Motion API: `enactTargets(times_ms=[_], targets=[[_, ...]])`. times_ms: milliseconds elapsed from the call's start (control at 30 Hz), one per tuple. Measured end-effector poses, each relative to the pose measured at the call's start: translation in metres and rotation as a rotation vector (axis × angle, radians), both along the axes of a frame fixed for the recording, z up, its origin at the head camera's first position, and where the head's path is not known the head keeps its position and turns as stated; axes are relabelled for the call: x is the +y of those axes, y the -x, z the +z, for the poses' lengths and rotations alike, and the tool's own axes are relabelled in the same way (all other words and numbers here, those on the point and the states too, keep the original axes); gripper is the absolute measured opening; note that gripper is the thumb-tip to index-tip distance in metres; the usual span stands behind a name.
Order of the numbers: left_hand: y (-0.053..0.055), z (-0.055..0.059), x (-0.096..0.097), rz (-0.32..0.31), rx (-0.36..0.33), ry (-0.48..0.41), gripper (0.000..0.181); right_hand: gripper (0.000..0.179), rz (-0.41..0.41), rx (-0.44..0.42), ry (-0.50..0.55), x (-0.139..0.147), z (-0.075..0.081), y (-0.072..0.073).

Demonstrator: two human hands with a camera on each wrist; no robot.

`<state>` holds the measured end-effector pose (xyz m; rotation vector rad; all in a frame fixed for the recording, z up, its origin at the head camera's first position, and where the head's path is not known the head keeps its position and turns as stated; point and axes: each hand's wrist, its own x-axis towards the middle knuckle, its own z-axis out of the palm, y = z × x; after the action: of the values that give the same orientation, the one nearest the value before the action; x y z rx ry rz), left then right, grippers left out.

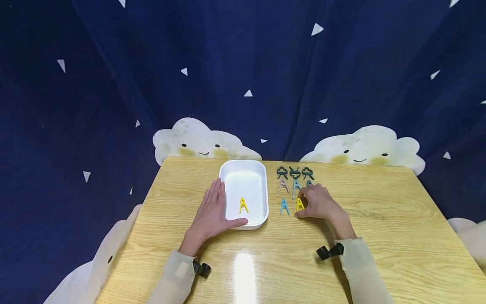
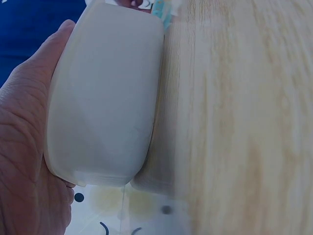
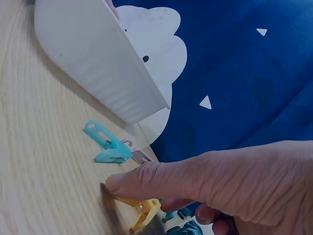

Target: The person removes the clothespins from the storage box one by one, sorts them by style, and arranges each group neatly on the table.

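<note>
My left hand lies along the left side of a white plastic tray, fingers straight and thumb over its near edge. Inside the tray is one yellow clothespin. To the right of the tray, my right hand pinches another yellow clothespin between thumb and fingers at table level. In the right wrist view the thumb partly covers that yellow clothespin. A light blue clothespin lies just left of it.
Behind the right hand lie a pink clothespin, a blue one and a partly hidden teal one. Farther back is a row of dark green clips. A dark blue curtain hangs behind the wooden table.
</note>
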<state>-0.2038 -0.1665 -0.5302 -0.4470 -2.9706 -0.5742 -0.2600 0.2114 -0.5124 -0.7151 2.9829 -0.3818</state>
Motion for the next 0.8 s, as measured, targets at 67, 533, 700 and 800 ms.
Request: enactTargets(times_ms=[67,533,700,800], targets=[[0.000,0.000,0.000,0.000,-0.001,-0.001,0.148,0.057,-0.007,-0.003,0.002,0.000,0.002,-0.001],[-0.001,-0.001,-0.001,0.000,0.003,0.003,0.149,0.040,0.079,0.111,0.221,-0.021,0.021,-0.009],[0.000,-0.001,-0.001,0.001,0.002,0.007,0.149,0.033,0.121,0.164,0.311,-0.038,0.026,-0.016],[0.000,0.000,0.000,0.002,0.005,0.003,0.149,0.034,0.127,0.198,0.331,-0.050,0.028,-0.020]])
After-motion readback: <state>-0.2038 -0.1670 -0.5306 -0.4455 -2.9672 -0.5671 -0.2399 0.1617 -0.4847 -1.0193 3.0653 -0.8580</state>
